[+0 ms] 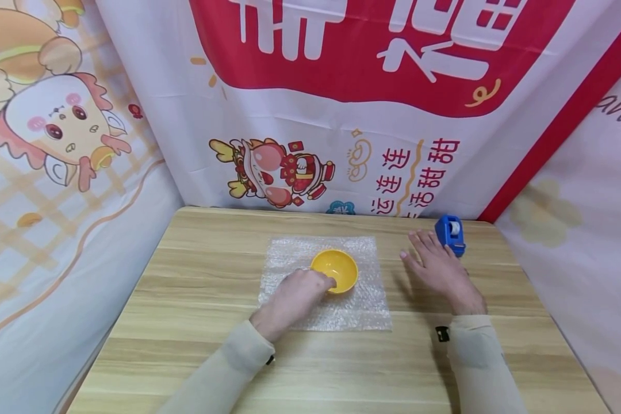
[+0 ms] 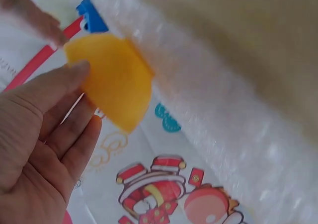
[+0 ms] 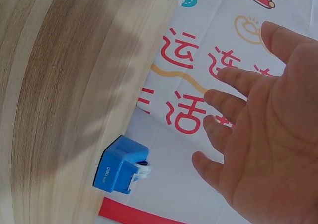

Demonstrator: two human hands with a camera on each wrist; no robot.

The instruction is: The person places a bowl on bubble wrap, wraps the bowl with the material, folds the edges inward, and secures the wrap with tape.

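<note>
A yellow bowl (image 1: 338, 264) is upright over a sheet of bubble wrap (image 1: 354, 313) on the wooden table. My left hand (image 1: 300, 290) pinches the bowl's near-left rim, thumb on one side and fingers on the other. In the left wrist view, the bowl's outer wall (image 2: 119, 80) shows beside the thumb, close to the wrap. To the right, my right hand (image 1: 440, 270) hovers over the table with fingers spread and nothing in it. Just beyond its fingers stands a blue tape dispenser (image 1: 447, 233), which the right wrist view shows apart from the palm (image 3: 278, 134).
The wooden table (image 1: 186, 287) ends at the back against a white and red printed cloth (image 1: 290, 103). Printed cloth also hangs along the left side (image 1: 83, 241) and the right side (image 1: 574, 259).
</note>
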